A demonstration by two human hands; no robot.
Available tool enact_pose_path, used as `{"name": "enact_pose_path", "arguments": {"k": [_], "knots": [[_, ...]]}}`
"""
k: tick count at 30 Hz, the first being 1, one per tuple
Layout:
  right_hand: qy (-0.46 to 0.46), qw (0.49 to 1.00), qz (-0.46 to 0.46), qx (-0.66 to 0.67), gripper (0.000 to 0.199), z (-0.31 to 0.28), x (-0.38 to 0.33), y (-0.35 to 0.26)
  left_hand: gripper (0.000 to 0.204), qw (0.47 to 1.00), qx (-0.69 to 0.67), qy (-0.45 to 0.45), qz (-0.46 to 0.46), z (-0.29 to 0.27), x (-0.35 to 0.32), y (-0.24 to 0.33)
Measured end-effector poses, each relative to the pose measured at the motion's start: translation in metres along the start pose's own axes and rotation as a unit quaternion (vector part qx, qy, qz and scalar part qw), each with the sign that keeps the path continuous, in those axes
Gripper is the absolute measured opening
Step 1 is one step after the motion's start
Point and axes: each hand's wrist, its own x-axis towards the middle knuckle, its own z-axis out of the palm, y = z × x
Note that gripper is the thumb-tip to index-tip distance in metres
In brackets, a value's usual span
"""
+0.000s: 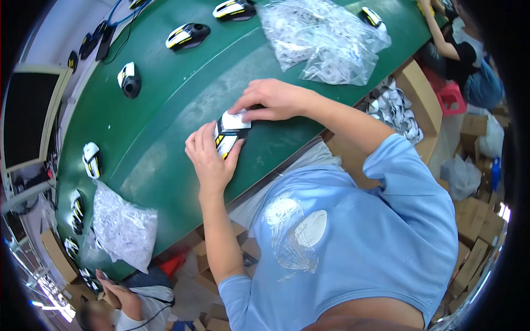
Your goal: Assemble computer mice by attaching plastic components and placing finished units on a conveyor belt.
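Note:
Over the green table, I hold a small white, black and yellow plastic housing [225,142]; what kind of device it is I cannot make out. My left hand [210,160] grips its near end, with the thumb on the right side and the fingers on the left. At the far end lies a white piece [234,120] that covers part of the housing. My right hand [271,99] is closed at that piece, its thumb and fingertips pressed on it. Whether the white piece is fixed or loose does not show.
Similar housings [187,36] stand spaced along the table [160,110]. Clear plastic bags of small parts lie at the back right [326,41] and the front left [124,223]. Right of me, a cardboard box [411,83] holds curved white-grey pieces. Other people sit at both ends.

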Motion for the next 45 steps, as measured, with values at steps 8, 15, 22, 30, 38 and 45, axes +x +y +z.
{"name": "enact_pose_path", "arguments": {"k": [8,15,22,30,38,45], "knots": [[-0.038,0.984,-0.112,-0.136,0.052,0.006,0.012,-0.007,0.068,1.0,-0.018,-0.007,0.013,-0.004,-0.006,-0.007],[0.007,0.984,-0.157,-0.084,0.058,-0.003,0.02,-0.006,0.068,1.0,-0.019,-0.012,0.01,-0.004,-0.004,-0.002],[-0.11,0.974,-0.126,-0.153,0.06,-0.006,0.021,-0.005,0.072,0.999,-0.026,-0.016,0.009,-0.005,-0.005,-0.002],[-0.117,0.971,-0.15,-0.147,0.063,-0.005,0.025,-0.005,0.072,1.0,-0.015,-0.009,0.013,-0.003,-0.005,-0.003],[-0.098,0.972,-0.097,-0.192,0.058,0.0,0.015,-0.017,0.071,1.0,-0.022,0.0,0.012,-0.002,-0.007,-0.002],[-0.1,0.976,-0.101,-0.167,0.042,-0.01,0.015,-0.013,0.073,1.0,-0.003,-0.013,0.018,0.002,-0.005,0.001]]}}
